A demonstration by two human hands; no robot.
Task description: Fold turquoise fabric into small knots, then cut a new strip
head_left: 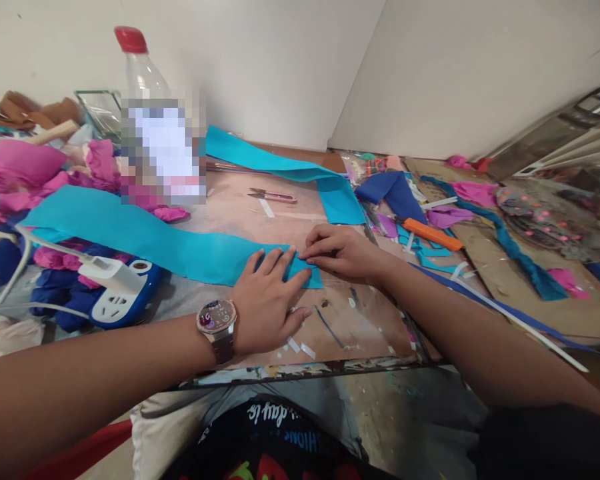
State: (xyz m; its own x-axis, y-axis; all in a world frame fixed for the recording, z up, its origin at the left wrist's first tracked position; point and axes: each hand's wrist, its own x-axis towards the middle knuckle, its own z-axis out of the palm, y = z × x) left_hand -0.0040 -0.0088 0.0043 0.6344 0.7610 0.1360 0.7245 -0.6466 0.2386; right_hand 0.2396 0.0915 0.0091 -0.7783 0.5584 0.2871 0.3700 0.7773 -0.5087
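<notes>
A long turquoise fabric strip [130,233] lies across the work board [360,327], its right end folded into a point. My left hand [267,300], with a wristwatch on the wrist, lies flat with fingers spread on that end. My right hand [343,253] pinches the folded corner of the strip with its fingertips, right beside the left fingers. A second turquoise strip [300,170] runs behind, curving down at the right.
Small snips [273,195] lie behind the hands. An orange-handled cutter [433,235] rests to the right among blue and purple scraps. A blue power strip with white plug [117,290] sits left. A plastic bottle [143,73] and pink fabric stand at the back left.
</notes>
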